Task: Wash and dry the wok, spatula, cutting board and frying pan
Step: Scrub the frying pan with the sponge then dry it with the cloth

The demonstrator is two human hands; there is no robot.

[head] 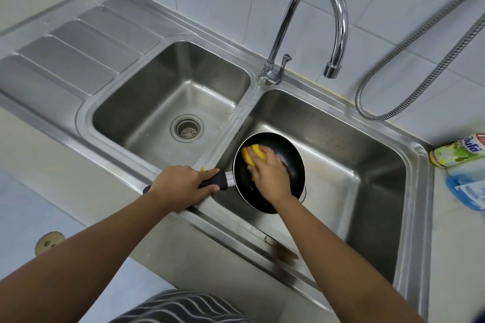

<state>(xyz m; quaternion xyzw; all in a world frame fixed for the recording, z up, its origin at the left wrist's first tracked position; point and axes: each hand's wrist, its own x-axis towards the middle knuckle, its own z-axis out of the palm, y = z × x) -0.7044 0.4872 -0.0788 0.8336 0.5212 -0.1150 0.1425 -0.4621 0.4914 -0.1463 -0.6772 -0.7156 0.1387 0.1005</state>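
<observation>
A small black frying pan (294, 165) is held tilted over the left side of the right sink basin (354, 173). My left hand (181, 186) grips its black handle (219, 181) above the sink's front rim. My right hand (270, 173) holds a yellow sponge (253, 155) and presses it against the inside of the pan. The wok, spatula and cutting board are not in view.
A chrome gooseneck faucet (312, 21) stands behind the divider, its spout over the right basin, no water running. The left basin (168, 102) has a drain strainer. A drainboard (78, 55) lies at left. Dish soap bottles (462, 165) lie at right. A metal hose (420, 65) hangs on the tiled wall.
</observation>
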